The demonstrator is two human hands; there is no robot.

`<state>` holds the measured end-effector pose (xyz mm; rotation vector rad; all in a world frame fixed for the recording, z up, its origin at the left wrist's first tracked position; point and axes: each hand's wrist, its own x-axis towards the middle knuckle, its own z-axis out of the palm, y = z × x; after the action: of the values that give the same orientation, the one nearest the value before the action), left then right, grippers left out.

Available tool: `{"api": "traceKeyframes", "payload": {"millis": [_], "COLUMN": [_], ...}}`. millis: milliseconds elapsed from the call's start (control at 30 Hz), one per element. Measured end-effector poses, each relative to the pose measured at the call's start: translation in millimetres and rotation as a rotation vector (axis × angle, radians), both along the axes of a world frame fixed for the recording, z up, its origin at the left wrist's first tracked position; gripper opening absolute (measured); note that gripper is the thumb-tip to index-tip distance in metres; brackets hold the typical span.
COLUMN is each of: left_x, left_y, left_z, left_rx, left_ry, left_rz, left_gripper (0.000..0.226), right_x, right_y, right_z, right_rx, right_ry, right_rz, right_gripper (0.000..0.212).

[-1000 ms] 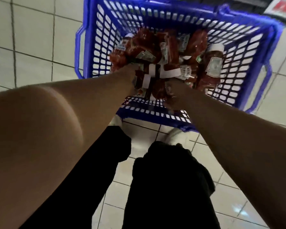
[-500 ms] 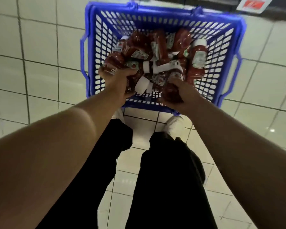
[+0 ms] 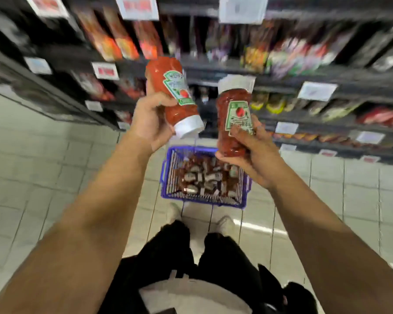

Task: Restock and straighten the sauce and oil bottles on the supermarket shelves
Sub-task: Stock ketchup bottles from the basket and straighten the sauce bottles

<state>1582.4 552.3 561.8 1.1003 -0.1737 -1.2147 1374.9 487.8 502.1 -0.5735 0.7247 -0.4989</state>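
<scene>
— Two ketchup bottles are riding up over the basket, one per hand?

— Yes. Left hand is wrapping a bottle cap-down; right hand is clamping its bottle cap-up, thumb on the label.

— Risk?

— Either could be slipping, or knocking stock on the shelves ahead.

bottle in left fingers: red sauce, white cap, green-white label with red tomato
bottle in right fingers: red, white cap, green-edged white label, red tomato
basket: blue lattice, below both fingers
basket bottles: red with white caps
floor: pale tiles, dark grout
trousers: black
shoes: white
shelves: dark, white tags
</scene>
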Motion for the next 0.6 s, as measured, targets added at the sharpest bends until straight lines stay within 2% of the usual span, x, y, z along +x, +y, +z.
{"api": "traceKeyframes", "payload": {"millis": [133,267,500,600], "left_x": [10.6,32.2,83.7,111.1], "left_y": [-15.0,-31.9,-69.0,-87.8], "left_z": [87.9,155.6,232.4,263.2], "left_rx": [-0.065,-0.173,-0.409,-0.522], "left_ry": [-0.145,-0.303,-0.302,-0.366], "left_rz": [-0.042,-0.039,-0.017,-0.117], "left_gripper": [0.041,0.043,0.029,0.03], "right_x": [20.9,39.2,67.4,81.2], "right_y": [-20.0,-47.0,-68.2,-73.6], "right_z": [84.3,153.2,232.8,263.3], "right_rx": [-0.157,-0.331,-0.533,-0.65], "right_ry": [-0.094,-0.158,-0.221,-0.179], "right_rz": [0.021,0.028,0.017,-0.02], "right_gripper": [0.052,0.05,0.059,0.062]}}
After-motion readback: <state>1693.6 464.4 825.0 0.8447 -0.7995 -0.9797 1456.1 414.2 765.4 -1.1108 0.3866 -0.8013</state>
